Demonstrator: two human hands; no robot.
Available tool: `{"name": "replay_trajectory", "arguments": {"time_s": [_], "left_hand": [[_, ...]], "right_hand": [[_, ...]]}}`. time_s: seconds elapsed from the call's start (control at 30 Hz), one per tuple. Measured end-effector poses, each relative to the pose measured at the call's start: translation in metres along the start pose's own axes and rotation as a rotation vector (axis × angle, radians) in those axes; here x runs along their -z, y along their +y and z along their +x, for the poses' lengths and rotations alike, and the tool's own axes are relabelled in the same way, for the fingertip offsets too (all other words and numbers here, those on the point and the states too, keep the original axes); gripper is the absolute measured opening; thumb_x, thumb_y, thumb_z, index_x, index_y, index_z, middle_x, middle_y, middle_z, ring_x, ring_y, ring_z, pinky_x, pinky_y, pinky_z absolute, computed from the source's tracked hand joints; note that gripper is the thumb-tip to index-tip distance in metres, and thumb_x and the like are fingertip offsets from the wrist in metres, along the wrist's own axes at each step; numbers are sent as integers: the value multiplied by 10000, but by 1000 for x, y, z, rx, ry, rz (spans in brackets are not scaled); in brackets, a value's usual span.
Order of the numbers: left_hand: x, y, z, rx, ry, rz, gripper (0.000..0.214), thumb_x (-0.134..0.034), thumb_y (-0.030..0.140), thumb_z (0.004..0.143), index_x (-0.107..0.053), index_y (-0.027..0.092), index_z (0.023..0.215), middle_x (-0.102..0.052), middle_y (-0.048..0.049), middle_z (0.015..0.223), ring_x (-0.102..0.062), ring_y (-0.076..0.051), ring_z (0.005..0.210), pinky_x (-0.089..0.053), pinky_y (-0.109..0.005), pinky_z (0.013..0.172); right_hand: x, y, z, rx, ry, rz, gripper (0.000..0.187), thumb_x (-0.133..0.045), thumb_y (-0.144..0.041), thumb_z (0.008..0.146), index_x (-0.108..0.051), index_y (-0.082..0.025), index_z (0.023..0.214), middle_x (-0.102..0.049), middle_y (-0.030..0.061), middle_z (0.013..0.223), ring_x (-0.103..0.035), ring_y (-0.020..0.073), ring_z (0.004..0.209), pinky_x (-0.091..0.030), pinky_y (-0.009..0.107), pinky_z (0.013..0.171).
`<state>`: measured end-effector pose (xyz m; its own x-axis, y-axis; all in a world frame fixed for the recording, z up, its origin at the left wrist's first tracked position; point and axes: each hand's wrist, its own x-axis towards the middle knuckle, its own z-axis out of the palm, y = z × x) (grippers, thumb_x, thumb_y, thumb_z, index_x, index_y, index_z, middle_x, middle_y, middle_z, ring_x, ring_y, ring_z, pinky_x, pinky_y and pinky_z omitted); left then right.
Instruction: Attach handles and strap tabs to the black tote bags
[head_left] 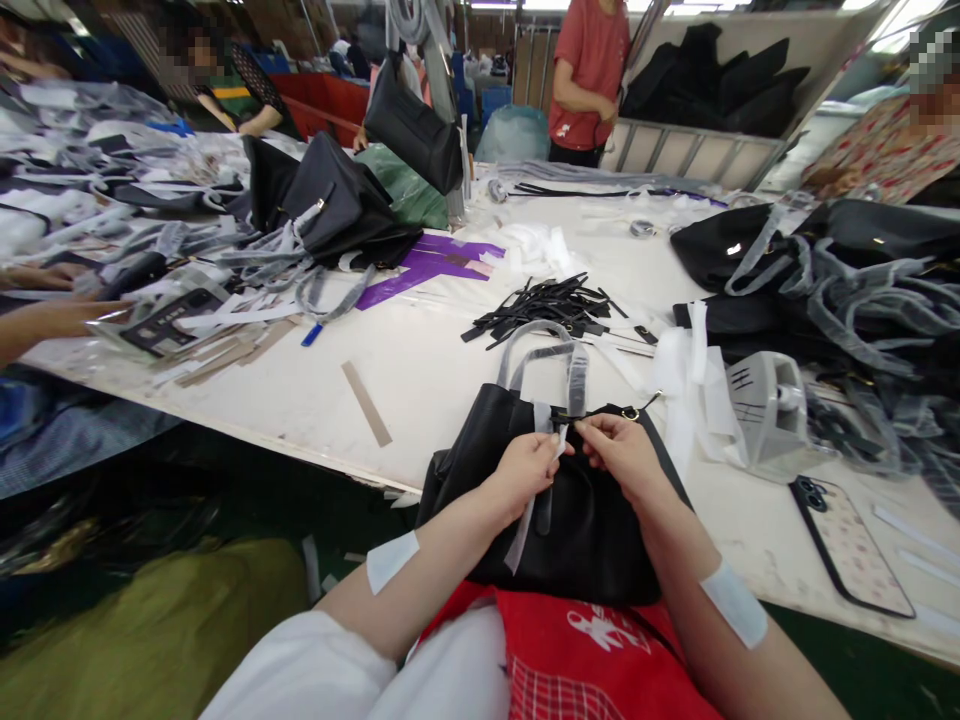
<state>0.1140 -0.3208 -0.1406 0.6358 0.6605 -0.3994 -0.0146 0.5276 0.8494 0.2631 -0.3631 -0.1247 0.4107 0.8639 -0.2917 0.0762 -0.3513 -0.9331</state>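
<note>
A black handbag (600, 540) leans at the table's edge against my lap, its handles (577, 375) wrapped in clear film and standing up. At the top of the bag my left hand (529, 468) pinches a thin white strip (519, 545), whose tail hangs down the bag's front beside a black strap tab (544, 512). My right hand (611, 450) is closed at the bag's upper edge, close to my left fingertips. What its fingertips grip is too small to make out. A gold-coloured ring (630, 412) shows just behind the right hand.
Black straps (547, 308) lie heaped behind the bag. To the right are a tape dispenser (772, 420), a phone (855, 545) and wrapped black bags (885, 240). More bags (330, 200) and a cardboard strip (366, 403) lie left. A co-worker's arm (45, 325) reaches in; other people stand around the table.
</note>
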Motion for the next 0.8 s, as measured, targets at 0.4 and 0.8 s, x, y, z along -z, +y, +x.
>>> {"name": "replay_trajectory", "arguments": {"time_s": [0.4, 0.8], "left_hand": [[-3, -1, -1, -245, 190, 359, 320, -538, 450, 860, -622, 143, 901, -577, 6, 641, -454, -67, 435, -367, -199, 412], [-1, 4, -23, -794, 284, 1055, 343, -401, 252, 950, -565, 225, 1250, -654, -68, 1050, -634, -165, 947, -529, -292, 875]], "right_hand": [[-7, 2, -2, -126, -278, 446, 355, -786, -435, 672, -581, -146, 666, -376, -95, 449, -226, 12, 333, -82, 186, 338], [2, -3, -8, -40, -191, 229, 378, -679, -533, 721, -650, -161, 782, -482, -47, 482, -297, 59, 344, -157, 210, 361]]}}
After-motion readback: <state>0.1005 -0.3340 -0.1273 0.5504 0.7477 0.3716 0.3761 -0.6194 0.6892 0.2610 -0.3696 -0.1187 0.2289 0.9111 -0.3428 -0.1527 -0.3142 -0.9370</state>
